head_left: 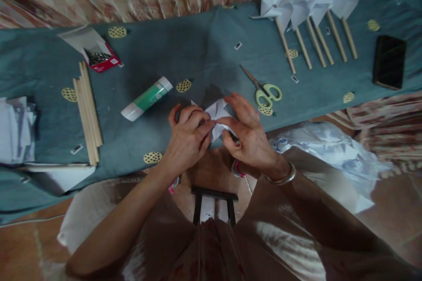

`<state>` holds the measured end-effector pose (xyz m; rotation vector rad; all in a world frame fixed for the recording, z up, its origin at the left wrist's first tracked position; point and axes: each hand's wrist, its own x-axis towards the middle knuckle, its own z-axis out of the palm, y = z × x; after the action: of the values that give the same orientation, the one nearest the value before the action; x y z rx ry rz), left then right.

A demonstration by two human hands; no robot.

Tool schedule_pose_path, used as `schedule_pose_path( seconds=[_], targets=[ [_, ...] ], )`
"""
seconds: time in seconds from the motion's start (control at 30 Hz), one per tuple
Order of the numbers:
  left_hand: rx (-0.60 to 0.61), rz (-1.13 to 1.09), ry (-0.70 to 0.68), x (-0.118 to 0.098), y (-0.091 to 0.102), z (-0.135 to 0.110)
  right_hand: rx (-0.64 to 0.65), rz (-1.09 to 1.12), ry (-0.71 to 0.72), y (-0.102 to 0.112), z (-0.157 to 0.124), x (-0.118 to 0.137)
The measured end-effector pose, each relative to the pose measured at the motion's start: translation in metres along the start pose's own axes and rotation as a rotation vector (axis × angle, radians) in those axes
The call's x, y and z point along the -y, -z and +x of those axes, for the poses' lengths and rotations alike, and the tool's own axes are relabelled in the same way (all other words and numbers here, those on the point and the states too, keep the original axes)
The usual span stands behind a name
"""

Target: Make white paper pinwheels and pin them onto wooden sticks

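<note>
Between my two hands, at the front edge of the bench, is a white paper pinwheel [217,109] with curled-in blades. My left hand [191,136] pinches it near the centre, thumb and fingers pressed together. From the other side my right hand [245,129] holds the paper, its index fingertip at the middle and its other fingers round the blades. The fingers hide part of the centre. Green-handled scissors [263,90] lie beyond my right hand. A green and white glue stick [147,99] lies beyond my left hand.
Finished pinwheels [310,0] on sticks lie at the back right, near a black phone [389,61]. At left are wooden sticks [88,114], an open red box [103,62] of small metal pieces and a paper stack [16,129]. A plastic bag [326,149] is below right.
</note>
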<state>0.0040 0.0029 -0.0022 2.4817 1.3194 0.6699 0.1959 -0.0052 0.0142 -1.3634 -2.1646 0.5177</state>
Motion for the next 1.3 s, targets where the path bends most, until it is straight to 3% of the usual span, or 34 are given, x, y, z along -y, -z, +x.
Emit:
schedule_pose_path(
  seconds=[0.47,0.77,0.97,1.17,1.3],
  targets=[
    [0.004,-0.031,-0.01,0.0,0.001,-0.002,0.141,-0.111,0.101,0.004,0.005,-0.007],
    [-0.19,-0.09,0.086,0.014,0.015,-0.001,0.129,-0.198,0.199,0.003,0.005,-0.008],
    [-0.233,-0.148,0.169,0.021,0.02,-0.004,0.105,-0.241,0.24,-0.003,0.011,-0.007],
    [-0.229,-0.407,0.286,0.02,0.021,-0.015,0.07,-0.24,0.23,-0.011,0.019,-0.005],
    [-0.244,-0.901,0.534,0.009,0.02,-0.02,0.055,-0.224,0.226,-0.012,0.021,-0.005]
  ],
)
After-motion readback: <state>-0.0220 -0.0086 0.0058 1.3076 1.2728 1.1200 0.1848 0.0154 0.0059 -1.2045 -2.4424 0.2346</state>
